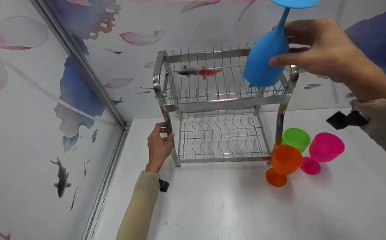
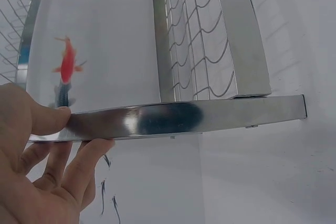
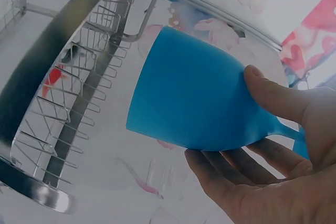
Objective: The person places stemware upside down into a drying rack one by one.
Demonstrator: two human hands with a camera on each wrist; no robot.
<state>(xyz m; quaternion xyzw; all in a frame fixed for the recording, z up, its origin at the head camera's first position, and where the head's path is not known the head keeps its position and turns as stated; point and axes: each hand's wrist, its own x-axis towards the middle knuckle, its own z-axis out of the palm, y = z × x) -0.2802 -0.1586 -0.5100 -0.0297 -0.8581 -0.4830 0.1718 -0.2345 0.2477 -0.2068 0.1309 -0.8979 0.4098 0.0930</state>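
Note:
A blue plastic goblet (image 1: 267, 58) hangs upside down over the right end of the metal dish rack (image 1: 226, 104), its foot uppermost. My right hand (image 1: 329, 53) holds it by the bowl, thumb on one side and fingers on the other. In the right wrist view the goblet (image 3: 205, 93) has its rim toward the rack's wire top tier (image 3: 68, 108). My left hand (image 1: 159, 145) grips the rack's left front leg low down. The left wrist view shows the thumb and fingers of that hand (image 2: 52, 156) pinching the flat metal leg (image 2: 157, 119).
Right of the rack stand three upright goblets: orange (image 1: 287, 160), green (image 1: 296, 139) and pink (image 1: 326, 147). The rack's lower tier (image 1: 221, 136) has wavy wires. A patterned wall panel (image 1: 46, 116) rises at the left, and another stands behind the rack on the white table (image 1: 213, 200).

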